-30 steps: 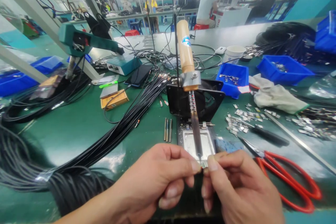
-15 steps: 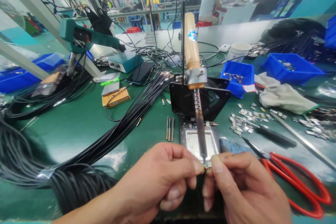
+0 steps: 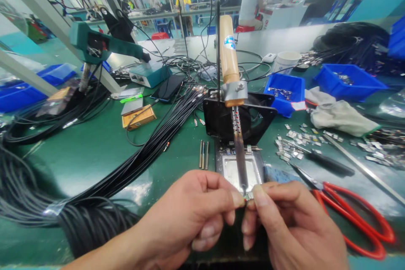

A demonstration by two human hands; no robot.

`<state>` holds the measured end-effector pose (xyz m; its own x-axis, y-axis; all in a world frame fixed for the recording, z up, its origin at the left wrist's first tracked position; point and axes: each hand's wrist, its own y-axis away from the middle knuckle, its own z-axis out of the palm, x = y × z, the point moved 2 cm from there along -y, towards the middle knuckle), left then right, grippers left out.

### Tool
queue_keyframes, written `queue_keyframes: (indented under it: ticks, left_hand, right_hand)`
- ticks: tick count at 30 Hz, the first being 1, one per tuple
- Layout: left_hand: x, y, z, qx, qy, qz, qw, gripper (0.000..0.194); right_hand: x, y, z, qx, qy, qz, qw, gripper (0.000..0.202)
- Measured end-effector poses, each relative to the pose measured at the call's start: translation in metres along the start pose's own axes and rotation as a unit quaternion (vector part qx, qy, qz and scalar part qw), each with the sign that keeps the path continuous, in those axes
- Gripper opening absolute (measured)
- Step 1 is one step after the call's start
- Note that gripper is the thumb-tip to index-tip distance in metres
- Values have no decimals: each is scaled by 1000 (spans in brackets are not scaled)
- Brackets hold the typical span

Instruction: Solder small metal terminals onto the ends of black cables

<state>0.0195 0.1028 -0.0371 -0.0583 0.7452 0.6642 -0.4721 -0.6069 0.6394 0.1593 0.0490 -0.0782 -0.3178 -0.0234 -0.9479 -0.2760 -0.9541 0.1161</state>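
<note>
A soldering iron [image 3: 230, 57] with a wooden handle is clamped upright, its tip pointing down between my fingertips. My right hand [image 3: 291, 219] pinches a small metal connector [image 3: 249, 195] right at that tip. Thumb and forefinger of my left hand [image 3: 196, 211] are pressed together beside it, on something tiny with a bit of red-orange showing, perhaps a wire end; the fingers mostly hide it. Behind the tip lies a shallow metal tray [image 3: 228, 168]. A black fan frame [image 3: 218, 120] stands behind the iron's shaft.
Red-handled scissors [image 3: 354, 215] lie by my right hand, near loose metal connectors [image 3: 291, 145] and a glove [image 3: 344, 118]. Blue bins [image 3: 284, 93] stand behind. On the left run a bundle of black cables [image 3: 152, 152] and a cable coil [image 3: 95, 223]. People sit far back.
Both hands hold nearly the same pose at the iron's tip. The whole view has shifted slightly, so everything appears a little further left.
</note>
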Motion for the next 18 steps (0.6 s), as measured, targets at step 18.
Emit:
queue_keyframes:
  ticks: [18]
  left_hand:
    - [0,0,0,6,-10,-1,1000,24]
  right_hand:
    - [2,-6,-3,-25,4,-42,999,13]
